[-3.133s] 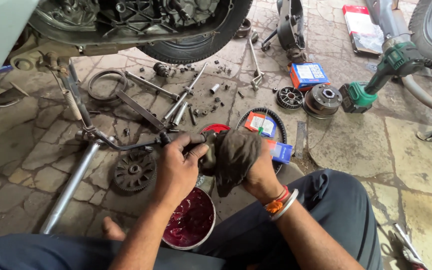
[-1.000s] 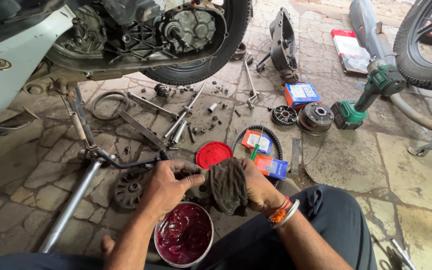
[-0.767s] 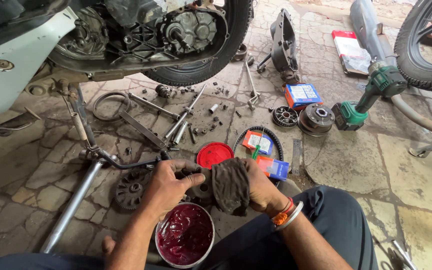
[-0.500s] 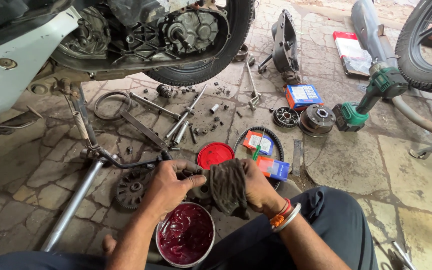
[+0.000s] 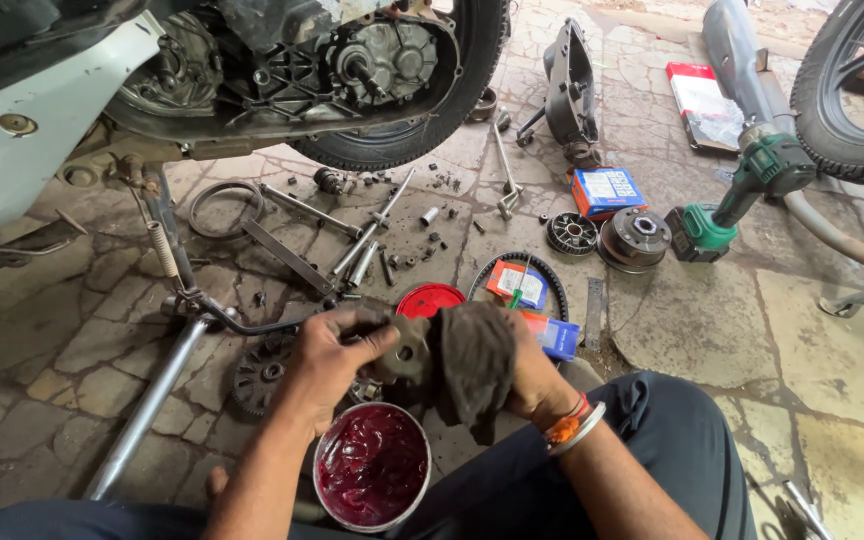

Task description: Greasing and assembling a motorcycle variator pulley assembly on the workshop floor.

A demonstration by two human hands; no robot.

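My left hand point(image 5: 327, 352) grips the round grey metal part point(image 5: 404, 352); my right hand point(image 5: 522, 365) presses a dark rag point(image 5: 474, 360) on it. Both have barely shifted since earlier, above the tin of red grease point(image 5: 372, 466).

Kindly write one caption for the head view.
Left hand holds a metal part; right hand wipes it with a dark rag.

A scooter's open engine case point(image 5: 352, 70) and rear tyre point(image 5: 452, 110) stand far left. A green power tool point(image 5: 727, 205) lies right, beside a clutch drum point(image 5: 634, 237). A blue box point(image 5: 604, 190) sits farther off, bolts point(image 5: 422, 235) scattered left of it.
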